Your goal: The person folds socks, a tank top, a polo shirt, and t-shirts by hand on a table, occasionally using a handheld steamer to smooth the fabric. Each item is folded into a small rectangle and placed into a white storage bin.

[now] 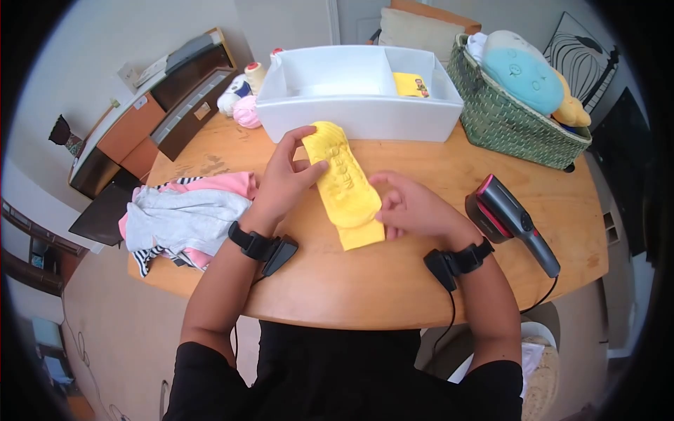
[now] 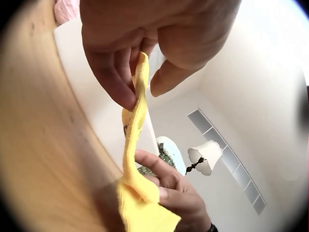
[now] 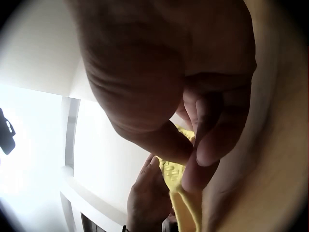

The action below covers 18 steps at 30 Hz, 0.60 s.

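Observation:
Held up over the table is a yellow ribbed sock point(image 1: 344, 179), its cuff end low and raised lettering on its face. My left hand point(image 1: 286, 175) holds it near the top, thumb on the lettered face and fingers behind the edge. Seen from the left wrist, the sock point(image 2: 133, 145) hangs as a thin strip, edge-on. Lower down on the other side, my right hand point(image 1: 414, 205) pinches the edge just above the cuff. The right wrist view has the thumb and fingers of that hand overlapping the sock point(image 3: 173, 174).
Behind the sock stands a white divided bin point(image 1: 358, 116) with a yellow card point(image 1: 411, 85) inside. Folded clothes point(image 1: 186, 217) lie at left, yarn point(image 1: 246, 111) beyond them. A handheld steamer point(image 1: 516, 221) with a cord and a green basket point(image 1: 516, 119) of plush toys are at right.

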Available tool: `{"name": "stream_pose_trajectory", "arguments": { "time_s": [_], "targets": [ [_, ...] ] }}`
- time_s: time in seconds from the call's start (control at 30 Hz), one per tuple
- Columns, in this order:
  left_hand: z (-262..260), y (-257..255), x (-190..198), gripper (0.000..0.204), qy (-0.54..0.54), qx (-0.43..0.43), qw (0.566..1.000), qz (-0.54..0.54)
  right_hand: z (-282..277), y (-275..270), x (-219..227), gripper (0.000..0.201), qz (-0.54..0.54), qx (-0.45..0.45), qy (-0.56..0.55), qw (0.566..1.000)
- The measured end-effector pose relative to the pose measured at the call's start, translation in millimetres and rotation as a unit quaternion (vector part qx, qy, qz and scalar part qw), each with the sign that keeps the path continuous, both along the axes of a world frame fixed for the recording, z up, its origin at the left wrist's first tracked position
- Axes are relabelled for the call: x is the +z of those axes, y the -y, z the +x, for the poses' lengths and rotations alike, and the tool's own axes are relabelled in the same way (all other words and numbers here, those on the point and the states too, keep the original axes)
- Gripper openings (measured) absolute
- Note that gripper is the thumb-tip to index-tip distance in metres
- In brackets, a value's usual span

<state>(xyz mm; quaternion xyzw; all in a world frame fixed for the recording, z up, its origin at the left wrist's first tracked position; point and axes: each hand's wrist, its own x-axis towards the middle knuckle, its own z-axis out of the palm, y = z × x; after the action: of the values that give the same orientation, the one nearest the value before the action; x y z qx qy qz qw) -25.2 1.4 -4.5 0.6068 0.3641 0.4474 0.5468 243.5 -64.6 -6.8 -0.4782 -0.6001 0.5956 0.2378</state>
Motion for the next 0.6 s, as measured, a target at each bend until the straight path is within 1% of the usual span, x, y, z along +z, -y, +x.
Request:
{"name": "stream_pose_trajectory", "arguments": {
  "time_s": [0.03,0.07,0.1,0.13,0.17,0.2,0.23,0.27,0.3,0.33,0.37,0.4,0.43,0.5,0.53,0.6],
  "targets": [
    [-2,-5,-12,0.059,0.002,-0.023,1.000,-0.008,0,6,7,0.060,-0.011,-0.003,0.000,1.000],
    [-2,-9,-22,0.055,0.004,-0.047,0.999,-0.018,0,11,18,0.057,-0.008,0.033,0.027,0.999],
    [-5,-13,-30,0.055,0.005,-0.050,0.998,-0.032,0,13,19,0.054,-0.007,0.071,0.052,0.996],
    [-8,-18,-32,0.054,-0.043,-0.081,0.995,-0.043,2,8,13,0.054,-0.022,0.071,0.052,0.996],
    [-9,-20,-33,0.053,-0.089,-0.112,0.988,-0.053,6,2,8,0.051,0.093,0.046,0.136,0.985],
    [-9,-20,-33,0.053,-0.085,-0.112,0.988,-0.067,8,-4,2,0.048,0.207,0.024,0.218,0.953],
    [-8,-18,-30,0.052,-0.113,-0.127,0.983,-0.070,7,-7,-1,0.048,0.192,0.028,0.220,0.956],
    [-8,-16,-29,0.051,-0.141,-0.145,0.977,-0.071,5,-8,-1,0.047,0.184,-0.047,0.159,0.969],
    [-6,-13,-31,0.051,-0.137,-0.149,0.976,-0.080,2,-10,-3,0.047,0.176,-0.124,0.099,0.971],
    [-3,-9,-32,0.053,-0.056,-0.164,0.982,-0.076,-2,-13,-9,0.047,0.169,-0.124,0.103,0.972],
    [-1,-4,-32,0.054,0.025,-0.175,0.982,-0.070,-6,-17,-19,0.045,0.231,-0.146,0.085,0.958],
    [2,-1,-30,0.054,0.029,-0.175,0.981,-0.074,-8,-19,-28,0.043,0.294,-0.167,0.067,0.939],
    [4,2,-26,0.058,0.053,-0.189,0.978,-0.070,-6,-21,-34,0.043,0.291,-0.166,0.069,0.940],
    [2,2,-28,0.065,0.092,-0.230,0.967,-0.054,0,-22,-42,0.043,0.267,-0.088,0.014,0.960],
    [3,2,-28,0.065,0.093,-0.228,0.968,-0.056,-1,-19,-41,0.043,0.265,-0.086,0.015,0.960],
    [6,3,-26,0.065,0.121,-0.203,0.965,-0.113,-2,-13,-35,0.039,0.118,-0.111,-0.006,0.987]
  ]
}}
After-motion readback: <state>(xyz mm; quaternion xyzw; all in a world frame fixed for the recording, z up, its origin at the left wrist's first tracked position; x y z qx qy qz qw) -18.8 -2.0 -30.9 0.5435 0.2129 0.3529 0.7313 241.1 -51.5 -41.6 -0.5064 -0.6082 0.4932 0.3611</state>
